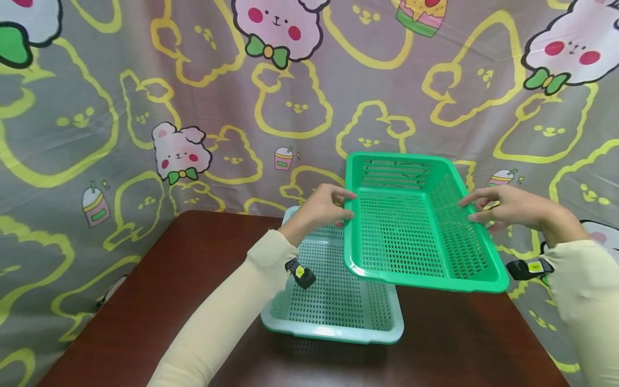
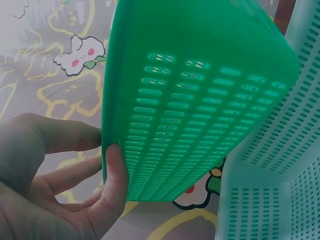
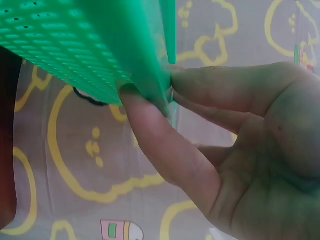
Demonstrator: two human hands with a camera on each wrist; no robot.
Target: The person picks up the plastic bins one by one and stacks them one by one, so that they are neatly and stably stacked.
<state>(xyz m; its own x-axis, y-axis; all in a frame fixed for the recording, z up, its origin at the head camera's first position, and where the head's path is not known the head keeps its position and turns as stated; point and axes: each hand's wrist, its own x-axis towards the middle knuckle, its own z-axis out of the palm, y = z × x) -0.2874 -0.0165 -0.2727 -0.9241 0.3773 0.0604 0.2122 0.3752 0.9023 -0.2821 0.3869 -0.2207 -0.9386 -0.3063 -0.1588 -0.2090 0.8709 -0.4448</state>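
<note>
A bright green plastic basket [image 1: 396, 231] with slotted walls is held up in the air, tilted so its inside faces the head camera. My left hand [image 1: 325, 207] pinches its left rim, thumb on the outer wall and fingers at the rim in the left wrist view. On the opposite rim, my right hand [image 1: 512, 207] pinches with thumb and fingers, as the right wrist view also shows. Below and to the left, a pale green basket [image 1: 333, 332] of similar shape appears beneath the green one, which hides part of its right side. Both baskets look unfilled.
A dark reddish-brown table [image 1: 159, 290] spreads beneath the baskets. Behind it hangs a grey curtain [image 1: 217, 107] printed with yellow outlines and cartoon rabbits, close to the table's back edge. Both forearms wear pale sleeves [image 1: 232, 301] with small wrist cameras.
</note>
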